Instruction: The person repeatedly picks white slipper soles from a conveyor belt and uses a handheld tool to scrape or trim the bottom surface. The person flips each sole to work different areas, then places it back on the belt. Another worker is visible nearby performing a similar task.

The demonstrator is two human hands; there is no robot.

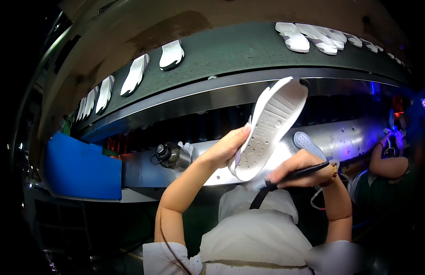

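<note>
My left hand (228, 145) is closed around the left edge of a white shoe sole (279, 117), tilted up in front of me over the metal bench. The sole's inner face is towards me, with ridges at the upper end and small holes lower down. My right hand (303, 166) grips a brush (309, 170) by its black handle. Its pale, blurred head points left, just below the sole's lower end; whether it touches the sole I cannot tell. Another pale sole (308, 143) lies on the bench beyond my right hand.
A dark bottle (179, 157) stands on the metal bench (205, 173) to the left. Behind runs a green conveyor belt (221, 48) carrying several white soles (135, 75). A blue panel (84, 167) is at far left. At right, another person's arm (389, 160) works at the bench.
</note>
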